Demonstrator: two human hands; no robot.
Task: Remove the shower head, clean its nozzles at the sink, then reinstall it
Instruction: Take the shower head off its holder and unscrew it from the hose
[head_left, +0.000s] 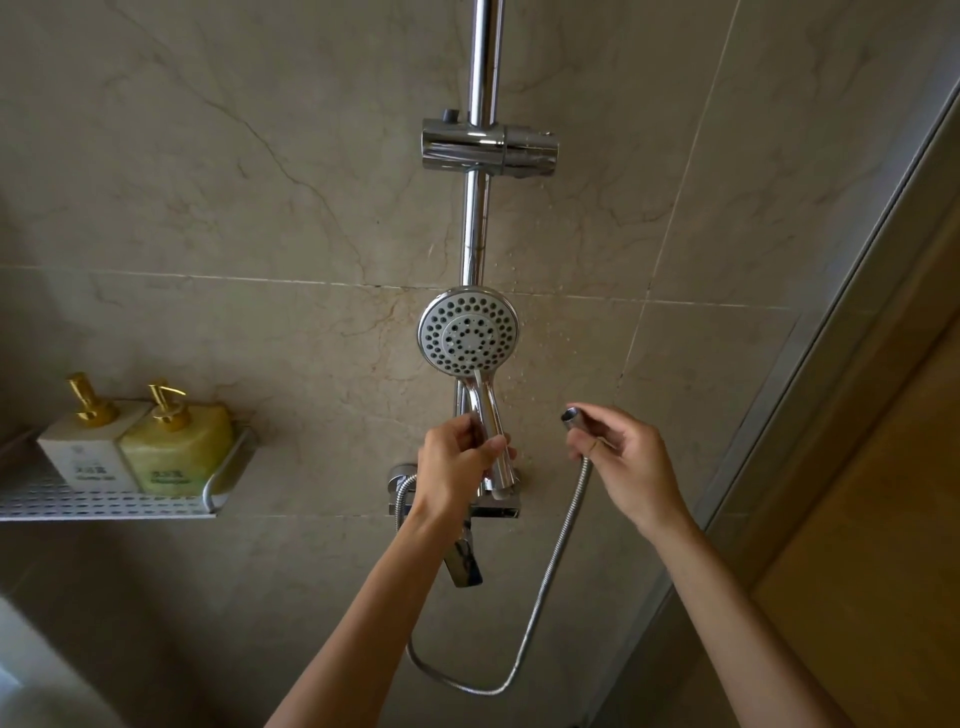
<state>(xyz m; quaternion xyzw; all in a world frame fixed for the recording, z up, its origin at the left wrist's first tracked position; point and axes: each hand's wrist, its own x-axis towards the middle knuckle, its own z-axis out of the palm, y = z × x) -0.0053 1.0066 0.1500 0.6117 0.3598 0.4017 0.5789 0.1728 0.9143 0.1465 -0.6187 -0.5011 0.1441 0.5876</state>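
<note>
Head view: your left hand (457, 457) is closed round the handle of the shower head (468, 332), nozzle face toward you, before the rail (480, 208). Your right hand (621, 457) pinches the detached hose (550, 587) end. Both bottles' (130, 447) labels are too small to read.

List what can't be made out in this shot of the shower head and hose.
- Head view: handle middle of the shower head, wrapped by the left hand.
- Hose just below its nut, covered by the right hand.
- Mixer valve, partly behind the left hand and handle.
- Labels on the two bottles: too small to read.
- Shelf: cut off by the left edge.
</note>
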